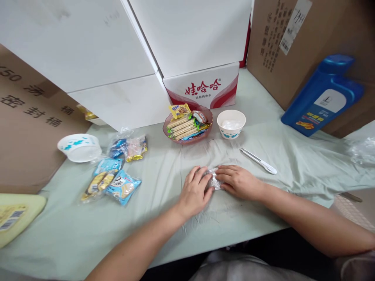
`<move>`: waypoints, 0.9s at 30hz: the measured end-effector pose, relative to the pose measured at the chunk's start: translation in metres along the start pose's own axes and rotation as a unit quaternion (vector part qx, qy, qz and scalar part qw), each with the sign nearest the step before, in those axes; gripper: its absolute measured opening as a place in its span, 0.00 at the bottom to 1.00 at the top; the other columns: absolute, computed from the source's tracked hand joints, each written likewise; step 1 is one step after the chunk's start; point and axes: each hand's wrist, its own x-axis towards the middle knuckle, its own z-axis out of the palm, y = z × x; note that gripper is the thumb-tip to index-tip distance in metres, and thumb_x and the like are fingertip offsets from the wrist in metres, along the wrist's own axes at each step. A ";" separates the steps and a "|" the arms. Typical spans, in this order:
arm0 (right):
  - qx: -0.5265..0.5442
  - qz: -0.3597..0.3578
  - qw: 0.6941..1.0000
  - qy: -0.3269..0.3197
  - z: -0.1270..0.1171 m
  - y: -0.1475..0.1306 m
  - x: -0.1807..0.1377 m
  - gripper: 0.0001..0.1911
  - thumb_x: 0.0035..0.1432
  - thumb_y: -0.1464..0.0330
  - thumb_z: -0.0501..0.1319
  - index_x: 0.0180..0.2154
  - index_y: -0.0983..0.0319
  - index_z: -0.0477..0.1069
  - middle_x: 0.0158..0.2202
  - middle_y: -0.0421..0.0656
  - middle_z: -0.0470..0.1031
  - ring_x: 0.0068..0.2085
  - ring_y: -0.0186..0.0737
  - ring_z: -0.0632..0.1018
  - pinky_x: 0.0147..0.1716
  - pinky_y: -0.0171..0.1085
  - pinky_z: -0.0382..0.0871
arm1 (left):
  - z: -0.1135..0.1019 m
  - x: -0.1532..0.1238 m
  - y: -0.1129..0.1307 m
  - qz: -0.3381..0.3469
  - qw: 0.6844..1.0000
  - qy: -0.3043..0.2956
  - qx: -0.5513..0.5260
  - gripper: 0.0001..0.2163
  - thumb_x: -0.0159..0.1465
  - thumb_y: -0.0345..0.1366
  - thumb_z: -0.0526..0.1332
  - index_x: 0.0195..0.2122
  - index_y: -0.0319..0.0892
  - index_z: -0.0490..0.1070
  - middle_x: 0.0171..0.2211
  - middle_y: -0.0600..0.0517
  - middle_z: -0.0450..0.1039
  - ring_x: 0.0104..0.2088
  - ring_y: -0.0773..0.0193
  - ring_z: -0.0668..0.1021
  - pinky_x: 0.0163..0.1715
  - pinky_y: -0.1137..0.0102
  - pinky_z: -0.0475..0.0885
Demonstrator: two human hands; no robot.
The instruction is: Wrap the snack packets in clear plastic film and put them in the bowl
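Observation:
A crumpled piece of clear plastic film [216, 182] lies on the cloth between my two hands. My left hand [193, 192] presses on it from the left, with its fingers bent and its thumb along the near edge. From the right, the curled fingers of my right hand [240, 182] hold the other side of the film. Beyond them stands a glass bowl [187, 141] filled with wrapped snacks. A paper bowl [231, 127] with clear plastic inside is beside it. The white utility knife [259, 160] rests to the right of my right hand.
Several packaged snacks [121, 187] and a tipped paper bowl [79, 149] lie on the left. A blue bottle [322, 97] leans at the right by a cardboard box [293, 50]. White cartons [202, 88] line the back. More clear plastic [363, 150] sits at the far right.

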 end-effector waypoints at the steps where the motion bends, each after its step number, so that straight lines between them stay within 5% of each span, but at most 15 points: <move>1: 0.005 0.003 1.000 -0.009 0.000 0.001 0.000 0.16 0.63 0.67 0.60 0.52 0.63 0.73 0.54 0.51 0.75 0.58 0.49 0.72 0.57 0.49 0.68 | 0.000 0.000 0.000 -0.005 1.000 -0.006 -0.002 0.15 0.63 0.35 0.60 0.52 0.41 0.69 0.57 0.42 0.67 0.59 0.44 0.64 0.56 0.48 0.66; 4: 0.003 -0.001 1.000 -0.026 0.002 0.002 -0.001 0.20 0.61 0.64 0.62 0.53 0.64 0.72 0.56 0.53 0.73 0.59 0.51 0.71 0.58 0.51 0.67 | 0.004 -0.001 -0.003 -0.002 1.000 -0.015 -0.014 0.17 0.63 0.34 0.59 0.54 0.42 0.67 0.56 0.44 0.69 0.59 0.45 0.65 0.56 0.49 0.66; 10: -0.030 -0.027 0.999 -0.029 -0.004 0.004 -0.001 0.15 0.65 0.73 0.53 0.49 0.65 0.75 0.51 0.52 0.77 0.51 0.46 0.77 0.50 0.44 0.73 | 0.011 -0.004 -0.008 -0.008 1.000 0.004 -0.027 0.21 0.65 0.38 0.59 0.58 0.40 0.62 0.55 0.42 0.68 0.58 0.47 0.66 0.56 0.50 0.65; 13: -0.065 0.026 0.997 0.027 -0.037 0.021 0.017 0.17 0.66 0.73 0.51 0.48 0.62 0.76 0.49 0.50 0.78 0.49 0.44 0.78 0.48 0.42 0.73 | 0.012 -0.005 -0.008 -0.006 1.000 -0.006 -0.022 0.19 0.64 0.39 0.60 0.55 0.40 0.64 0.55 0.42 0.68 0.58 0.45 0.66 0.55 0.49 0.65; 16: -0.148 0.163 0.969 0.109 -0.083 0.050 0.056 0.18 0.68 0.71 0.49 0.51 0.62 0.74 0.53 0.50 0.75 0.55 0.46 0.74 0.55 0.43 0.67 | 0.011 -0.004 -0.006 -0.005 1.000 -0.023 -0.017 0.16 0.63 0.38 0.61 0.51 0.40 0.66 0.54 0.41 0.67 0.58 0.44 0.65 0.54 0.48 0.65; 17: -0.173 0.214 0.957 0.095 -0.096 0.061 0.072 0.19 0.68 0.70 0.49 0.53 0.63 0.74 0.56 0.51 0.73 0.57 0.48 0.72 0.56 0.44 0.65 | 0.011 -0.003 -0.006 -0.006 1.000 -0.024 -0.019 0.16 0.63 0.37 0.61 0.51 0.40 0.67 0.54 0.41 0.67 0.58 0.44 0.65 0.54 0.48 0.65; 19: -0.193 0.306 0.931 -0.046 -0.110 0.082 0.103 0.17 0.66 0.71 0.53 0.51 0.63 0.75 0.55 0.51 0.73 0.57 0.52 0.71 0.55 0.45 0.65 | 0.009 -0.002 -0.006 -0.006 0.999 -0.025 -0.029 0.17 0.63 0.37 0.61 0.52 0.40 0.66 0.54 0.41 0.67 0.58 0.44 0.65 0.54 0.48 0.65; 22: -0.165 0.335 0.917 -0.139 -0.106 0.110 0.138 0.09 0.59 0.71 0.64 0.41 0.65 0.78 0.44 0.50 0.78 0.47 0.51 0.77 0.47 0.44 0.71 | 0.007 -0.001 -0.003 -0.012 0.998 -0.028 -0.048 0.18 0.61 0.37 0.62 0.52 0.41 0.66 0.55 0.41 0.67 0.58 0.45 0.65 0.54 0.47 0.65; 25: -0.142 0.321 0.927 -0.131 -0.087 0.127 0.154 0.16 0.62 0.63 0.62 0.49 0.64 0.72 0.48 0.47 0.74 0.46 0.45 0.77 0.44 0.46 0.74 | 0.008 -0.003 -0.001 -0.025 0.997 -0.029 -0.063 0.19 0.60 0.37 0.64 0.52 0.43 0.67 0.56 0.42 0.67 0.59 0.44 0.65 0.55 0.46 0.64; 27: -0.134 0.296 0.943 -0.072 -0.077 0.134 0.158 0.19 0.65 0.61 0.59 0.53 0.63 0.67 0.52 0.47 0.71 0.48 0.44 0.75 0.46 0.48 0.73 | 0.007 -0.004 -0.004 -0.021 0.996 -0.024 -0.088 0.17 0.60 0.37 0.64 0.50 0.43 0.69 0.55 0.42 0.69 0.58 0.46 0.67 0.56 0.47 0.65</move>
